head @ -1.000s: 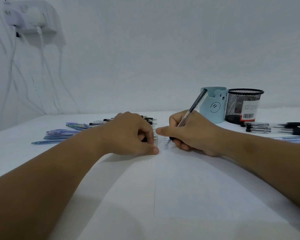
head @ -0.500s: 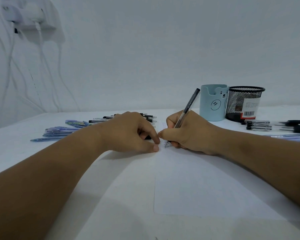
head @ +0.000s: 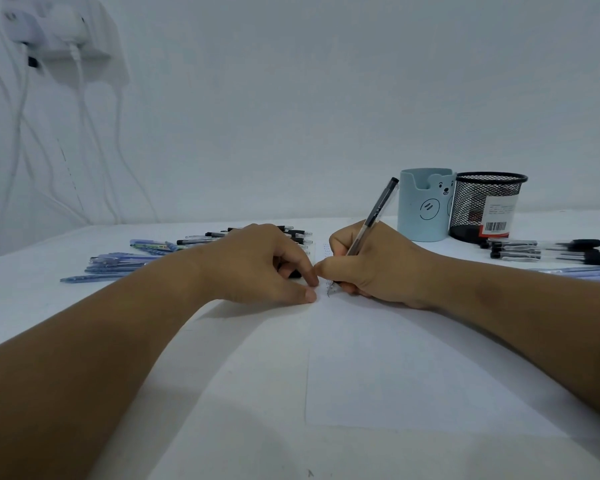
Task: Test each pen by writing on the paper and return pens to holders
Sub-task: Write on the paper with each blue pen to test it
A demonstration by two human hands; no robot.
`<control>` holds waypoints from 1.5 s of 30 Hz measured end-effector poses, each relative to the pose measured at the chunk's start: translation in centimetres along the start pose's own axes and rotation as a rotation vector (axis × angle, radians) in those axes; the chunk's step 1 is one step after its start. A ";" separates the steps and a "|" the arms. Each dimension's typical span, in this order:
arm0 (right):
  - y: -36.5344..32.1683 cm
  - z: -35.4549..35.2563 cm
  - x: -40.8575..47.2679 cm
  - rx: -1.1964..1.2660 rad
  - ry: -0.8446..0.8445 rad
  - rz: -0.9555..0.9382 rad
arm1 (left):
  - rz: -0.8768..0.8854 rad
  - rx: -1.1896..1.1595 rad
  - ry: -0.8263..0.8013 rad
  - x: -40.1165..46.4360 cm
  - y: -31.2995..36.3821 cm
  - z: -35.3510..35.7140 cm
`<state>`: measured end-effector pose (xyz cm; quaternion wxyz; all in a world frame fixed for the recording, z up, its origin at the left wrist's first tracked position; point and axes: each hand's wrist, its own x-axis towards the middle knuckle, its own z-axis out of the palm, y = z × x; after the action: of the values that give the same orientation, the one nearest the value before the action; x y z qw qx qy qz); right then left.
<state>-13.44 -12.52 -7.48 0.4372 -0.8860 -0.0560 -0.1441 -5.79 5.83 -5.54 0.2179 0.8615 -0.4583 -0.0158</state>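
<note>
Blue pens (head: 118,263) lay far left on the table (head: 32,306), black pens (head: 243,235) just behind the left hand (head: 257,268). Left hand rested fingers curled at the paper's (head: 413,368) left edge, pinching a small dark piece, can't tell what. Right hand (head: 374,268) gripped a clear pen (head: 373,216), tip on paper. Blue bear holder (head: 425,206) and mesh holder (head: 485,206) stood touching behind it; more black pens (head: 548,251) far right.

Pen (head: 373,216) tip slid toward the left hand (head: 264,265) — fresh marks.

Single head cam, looks fwd & down, close over table (head: 49,306); wall (head: 291,98) behind.
</note>
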 end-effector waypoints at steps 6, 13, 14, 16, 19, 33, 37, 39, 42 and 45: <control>0.2 0.0 0.2 -0.023 0.025 0.005 | -0.007 -0.009 -0.006 0.0 0.1 0.0; 0.3 0.0 0.2 -0.030 0.029 -0.016 | -0.004 -0.020 -0.012 -0.1 0.2 0.0; 0.4 0.0 0.3 -0.033 0.030 -0.018 | -0.006 -0.018 -0.014 -0.1 0.2 0.0; 0.5 0.0 0.3 -0.029 0.019 -0.016 | -0.004 -0.017 -0.015 -0.1 0.2 0.0; 0.6 -0.1 0.4 -0.015 0.009 -0.016 | -0.004 -0.027 -0.018 -0.1 0.1 0.0; 0.5 -0.2 0.3 -0.052 0.031 -0.037 | 0.008 -0.043 -0.015 -0.1 0.0 0.0; 0.4 -0.2 0.2 -0.064 0.029 -0.055 | -0.011 -0.032 -0.007 -0.1 0.0 0.0; 0.4 -0.2 0.3 -0.053 0.020 -0.041 | -0.014 -0.033 -0.008 -0.1 0.1 0.0; 0.6 -0.3 0.3 -0.045 0.033 -0.030 | -0.013 -0.024 -0.009 -0.1 0.1 0.0; 0.6 -0.2 0.2 -0.048 0.025 -0.036 | -0.017 -0.022 -0.007 -0.2 0.2 0.0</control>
<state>-13.14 -12.99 -7.74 0.4136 -0.8933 -0.0630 -0.1641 -6.07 5.85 -5.47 0.2258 0.8628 -0.4515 -0.0257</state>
